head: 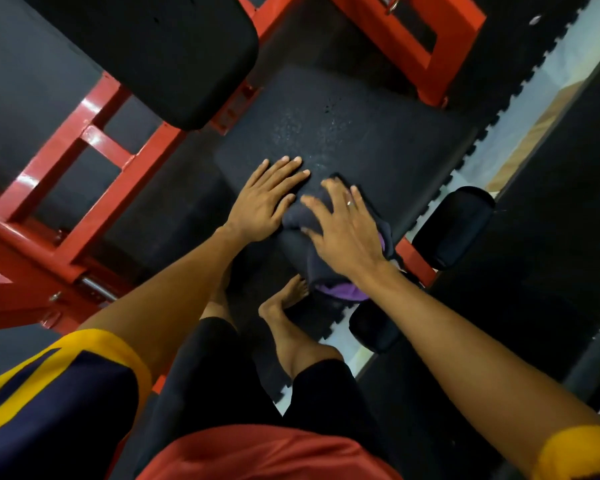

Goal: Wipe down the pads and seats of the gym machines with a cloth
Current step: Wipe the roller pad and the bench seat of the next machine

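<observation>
The red steel frame (94,161) of the machine fills the left side below me, with a big black back pad (174,53) above it. At the centre lies the black seat (343,133), speckled with pale marks. A black roller pad (454,226) sits just beside its right edge. My dark grey cloth (293,216), purple underneath, is bunched on the seat's near edge and hangs over it. My left hand (264,199) lies flat on the seat, fingers straight, touching the cloth. My right hand (343,223), blurred, seems to press on the cloth with fingers spread wide. A ring (350,203) is on one finger.
</observation>
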